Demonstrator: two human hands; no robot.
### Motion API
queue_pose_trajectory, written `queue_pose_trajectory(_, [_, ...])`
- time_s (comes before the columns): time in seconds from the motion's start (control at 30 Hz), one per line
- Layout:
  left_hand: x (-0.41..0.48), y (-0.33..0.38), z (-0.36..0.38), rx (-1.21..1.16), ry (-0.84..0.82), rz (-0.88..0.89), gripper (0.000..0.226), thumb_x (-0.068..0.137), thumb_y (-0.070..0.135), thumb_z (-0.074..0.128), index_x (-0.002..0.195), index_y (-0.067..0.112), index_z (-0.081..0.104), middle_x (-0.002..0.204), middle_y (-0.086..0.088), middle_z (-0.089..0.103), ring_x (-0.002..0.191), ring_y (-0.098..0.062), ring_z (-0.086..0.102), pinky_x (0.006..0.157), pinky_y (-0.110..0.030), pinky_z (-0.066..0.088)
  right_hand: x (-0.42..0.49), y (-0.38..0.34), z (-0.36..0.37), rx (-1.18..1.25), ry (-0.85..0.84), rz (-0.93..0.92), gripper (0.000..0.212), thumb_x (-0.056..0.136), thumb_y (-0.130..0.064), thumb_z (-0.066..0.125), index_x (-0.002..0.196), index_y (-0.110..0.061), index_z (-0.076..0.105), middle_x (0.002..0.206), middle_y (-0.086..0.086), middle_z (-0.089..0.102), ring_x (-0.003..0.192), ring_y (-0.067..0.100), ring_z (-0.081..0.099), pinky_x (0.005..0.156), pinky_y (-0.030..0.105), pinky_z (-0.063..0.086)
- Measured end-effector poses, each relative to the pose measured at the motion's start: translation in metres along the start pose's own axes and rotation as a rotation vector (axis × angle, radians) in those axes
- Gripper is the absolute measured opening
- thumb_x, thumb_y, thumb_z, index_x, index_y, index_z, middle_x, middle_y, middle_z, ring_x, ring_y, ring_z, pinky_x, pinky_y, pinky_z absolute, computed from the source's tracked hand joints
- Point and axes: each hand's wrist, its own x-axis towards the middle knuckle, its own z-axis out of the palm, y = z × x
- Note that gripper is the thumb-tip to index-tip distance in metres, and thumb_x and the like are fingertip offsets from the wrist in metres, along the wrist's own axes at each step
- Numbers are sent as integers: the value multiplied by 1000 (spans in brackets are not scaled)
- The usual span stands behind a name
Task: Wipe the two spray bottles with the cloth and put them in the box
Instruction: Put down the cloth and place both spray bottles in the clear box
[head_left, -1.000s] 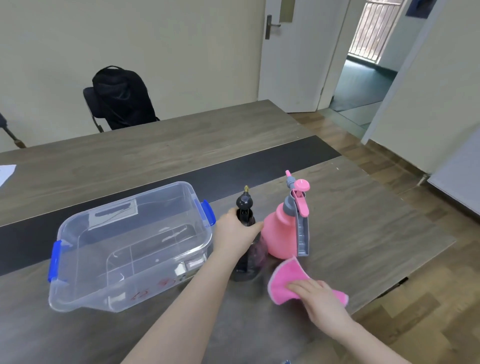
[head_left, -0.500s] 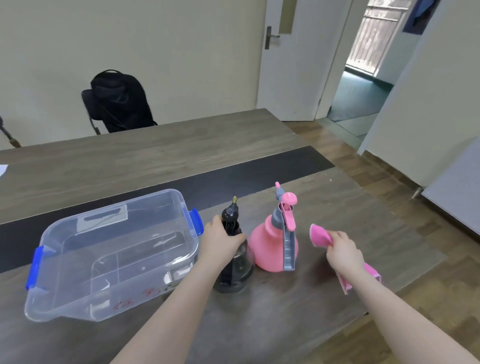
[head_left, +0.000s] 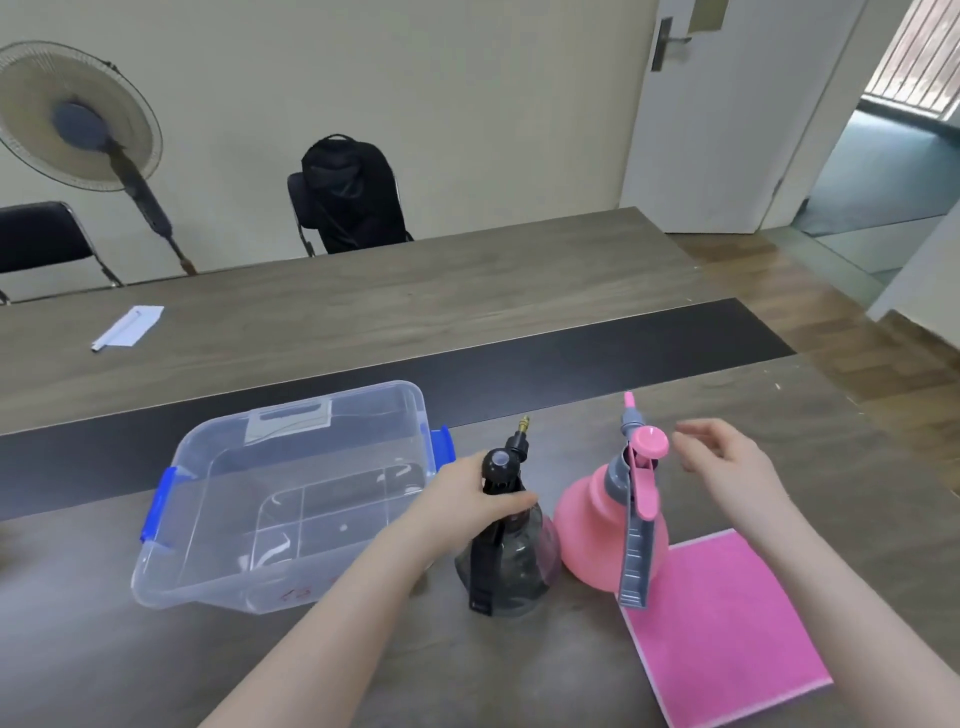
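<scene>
A dark smoky spray bottle (head_left: 511, 564) stands upright on the table, and my left hand (head_left: 467, 501) grips its neck. Just to its right stands a pink spray bottle (head_left: 602, 525) with a grey trigger. My right hand (head_left: 727, 467) hovers beside the pink bottle's top, fingers apart, holding nothing. The pink cloth (head_left: 722, 629) lies spread flat on the table at the pink bottle's right front. A clear plastic box (head_left: 208, 582) with blue latches sits left of the bottles, with nothing inside.
A folded white paper (head_left: 127, 327) lies on the far left of the table. Behind the table are a chair with a black backpack (head_left: 350, 195), a standing fan (head_left: 78, 114), and another black chair. The table's right edge is near the cloth.
My right hand has let go of the cloth, which now lies flat on the table, and has risen toward the pink bottle's top. My left hand stays on the dark bottle.
</scene>
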Motion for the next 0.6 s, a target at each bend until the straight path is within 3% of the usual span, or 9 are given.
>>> queue_pose_trajectory(0.1, [1,-1,-7,8,0,46,33,68,45,69,89,22,59,84,3,63,75,-14,59,77,-32,50,-10,-25,2,42,12,-5,31,89,-37,54,113,-18,58,114,4,65,108,27,60,92,39,42])
queue_pose_trajectory(0.27, [0,4,-31,124,18,232,60,72,34,76,124,30,48,122,9,53,106,-13,55,88,-27,44,-20,-47,17,-211,-50,82,63,83,-45,59,133,-12,40,109,8,59,102,28,55,78,33,39])
queue_pose_trajectory(0.37, [-3,5,-44,257,-80,361,55,74,27,74,123,34,49,123,13,52,108,-10,55,93,-26,45,-25,-46,30,-307,11,124,60,80,-37,64,128,-12,40,106,10,59,87,28,52,73,35,44])
queue_pose_trajectory(0.47, [-3,5,-47,306,-161,422,40,80,12,63,116,27,55,107,18,58,102,-11,59,86,-18,45,-29,-43,39,-317,128,147,52,78,-26,65,123,-11,43,102,12,61,81,30,51,72,37,47])
queue_pose_trajectory(0.6, [0,1,-48,286,-235,444,49,74,-2,44,114,25,49,111,6,63,103,-16,62,87,-41,50,-34,-45,49,-217,226,195,36,75,-21,65,107,-12,51,94,11,61,79,32,53,67,35,45])
